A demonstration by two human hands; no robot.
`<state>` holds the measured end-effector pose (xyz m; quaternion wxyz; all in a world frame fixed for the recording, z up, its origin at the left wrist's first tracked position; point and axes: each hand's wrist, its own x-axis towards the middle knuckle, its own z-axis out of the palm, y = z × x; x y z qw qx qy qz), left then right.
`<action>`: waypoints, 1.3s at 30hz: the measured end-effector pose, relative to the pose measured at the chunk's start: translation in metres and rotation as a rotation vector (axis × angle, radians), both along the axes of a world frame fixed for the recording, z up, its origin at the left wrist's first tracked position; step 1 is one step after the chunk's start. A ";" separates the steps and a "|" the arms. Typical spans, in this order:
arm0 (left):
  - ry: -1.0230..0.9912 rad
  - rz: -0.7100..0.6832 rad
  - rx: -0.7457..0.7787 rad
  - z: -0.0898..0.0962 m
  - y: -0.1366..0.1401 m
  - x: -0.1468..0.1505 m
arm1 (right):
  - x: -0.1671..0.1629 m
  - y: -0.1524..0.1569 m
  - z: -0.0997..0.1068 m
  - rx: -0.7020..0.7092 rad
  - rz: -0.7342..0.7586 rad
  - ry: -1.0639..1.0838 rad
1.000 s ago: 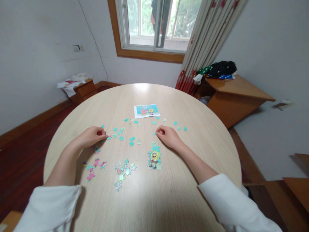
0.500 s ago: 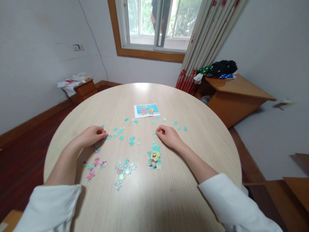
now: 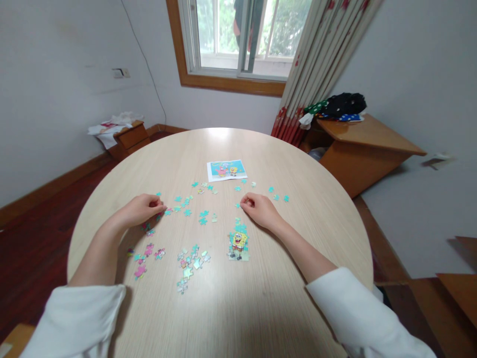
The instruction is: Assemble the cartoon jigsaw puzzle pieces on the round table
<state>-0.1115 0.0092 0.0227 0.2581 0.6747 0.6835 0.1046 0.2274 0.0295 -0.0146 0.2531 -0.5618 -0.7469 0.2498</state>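
Note:
My right hand (image 3: 259,210) is closed in a pinch, with a small teal jigsaw piece (image 3: 237,205) at its fingertips. Just below it lies a joined part of the jigsaw puzzle (image 3: 239,242), showing a yellow square cartoon figure on teal. On the left, my left hand (image 3: 143,209) rests low with thumb and forefinger pressed together. A pink and teal piece (image 3: 168,212) lies right at those fingertips; whether anything is between them is hidden. Pink pieces (image 3: 149,249) lie nearer me, partly behind the left wrist.
A printed picture card (image 3: 227,170) lies toward the far side of the round table (image 3: 223,318). Loose pieces lie in the middle (image 3: 203,218), in a near cluster (image 3: 188,272) and at the far right (image 3: 286,198). Beyond stand a wooden desk (image 3: 365,154) and a curtain (image 3: 316,59).

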 end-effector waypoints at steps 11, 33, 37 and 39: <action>0.005 -0.005 0.015 0.002 0.000 0.001 | 0.000 0.000 0.000 0.003 0.004 0.000; -0.018 0.002 0.003 -0.005 0.002 -0.003 | 0.000 0.000 0.000 -0.010 0.008 0.025; -0.041 0.037 0.016 -0.002 0.000 0.000 | 0.003 0.001 0.000 -0.026 0.031 0.124; -0.057 0.056 0.058 -0.001 -0.001 0.003 | 0.004 0.003 0.000 -0.039 0.036 0.217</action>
